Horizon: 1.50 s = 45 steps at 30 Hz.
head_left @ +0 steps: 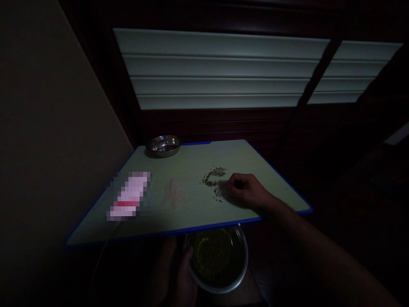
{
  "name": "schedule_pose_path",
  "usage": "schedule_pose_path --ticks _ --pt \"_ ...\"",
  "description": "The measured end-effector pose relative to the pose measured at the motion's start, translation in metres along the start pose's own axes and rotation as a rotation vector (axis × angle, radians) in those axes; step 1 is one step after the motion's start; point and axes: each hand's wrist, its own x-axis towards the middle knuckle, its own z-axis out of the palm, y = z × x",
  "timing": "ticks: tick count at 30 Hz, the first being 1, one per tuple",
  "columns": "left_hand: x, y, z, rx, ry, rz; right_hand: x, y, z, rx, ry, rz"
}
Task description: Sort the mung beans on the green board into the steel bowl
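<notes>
My right hand (247, 190) is closed in a pinch over the right part of a pale board with a blue edge (194, 200). A small pale, see-through piece (223, 189) sticks out from its fingertips, too dim to name. Its tip is at a scatter of small dark seeds (219, 172), strewn in a curved patch. Below the board's near edge, my left hand (187, 279) holds the left rim of a round metal bowl (245, 256), its thumb over the rim. Greenish grains (214, 251) lie inside the bowl. Most of the left hand's fingers are hidden.
A shallow steel dish (164, 147) stands at the board's back left corner. On the left lies a lit, blurred-out phone (129, 196) with a cable. A thin pinkish heap of fine bits (174, 194) lies mid-board. Slatted dark wood panelling (220, 119) rises behind; a wall (64, 128) borders the left.
</notes>
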Motion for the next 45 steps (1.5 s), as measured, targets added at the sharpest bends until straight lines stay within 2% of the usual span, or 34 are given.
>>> schedule_pose_path --ticks 14,20,25,31,36,40,45 --pt "0.005 -0.009 0.000 -0.034 0.046 -0.103 -0.002 -0.002 -0.002 0.001 0.029 0.022" --pt "0.000 -0.001 0.002 -0.018 0.034 -0.019 -0.002 -0.004 -0.003 0.015 -0.015 0.028" --pt "-0.001 0.002 0.002 -0.033 0.013 -0.066 -0.001 -0.002 -0.002 -0.009 0.001 0.010" --pt "0.003 -0.002 0.000 -0.046 0.030 -0.026 0.000 0.001 0.000 -0.016 0.007 0.006" --pt "0.001 -0.003 0.002 -0.069 0.011 -0.115 -0.001 -0.002 0.001 0.000 -0.030 0.005" --pt "-0.001 -0.001 0.005 -0.046 0.052 -0.034 -0.002 -0.002 0.002 0.029 -0.056 -0.015" --pt "-0.005 0.007 0.012 -0.017 0.055 -0.043 -0.001 0.000 0.003 -0.018 -0.016 0.010"
